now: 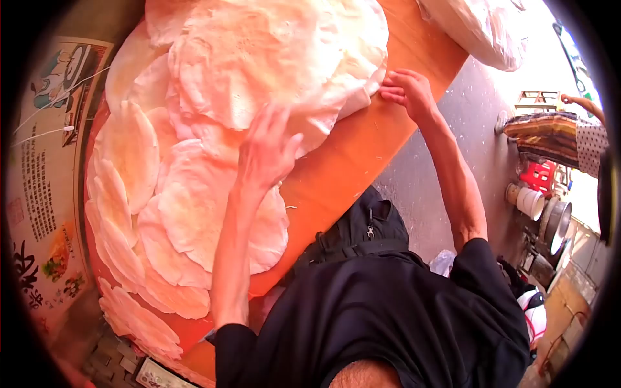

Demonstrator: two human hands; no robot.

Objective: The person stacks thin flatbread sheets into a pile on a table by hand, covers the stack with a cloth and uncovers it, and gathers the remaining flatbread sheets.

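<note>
Large, thin, pale flatbreads [252, 71] lie in a thick overlapping pile on an orange-covered table [343, 168]. My left hand [265, 145] is over the near part of the pile, its fingers stretched out and slightly blurred. Whether it presses on the bread I cannot tell. At the pile's right edge is my right hand [409, 96], fingers apart and slightly bent, with the tips close to the edge of the sheets. Nothing shows gripped in either hand. More flatbreads [220, 223] spread in overlapping layers left of and below my left hand.
A white plastic bag [482, 29] rests at the table's far right corner. Along the left stands a printed panel [48, 187] with a white cord. On the right, another person in a striped apron [543, 136] stands near white buckets [530, 202] and metal basins [557, 227].
</note>
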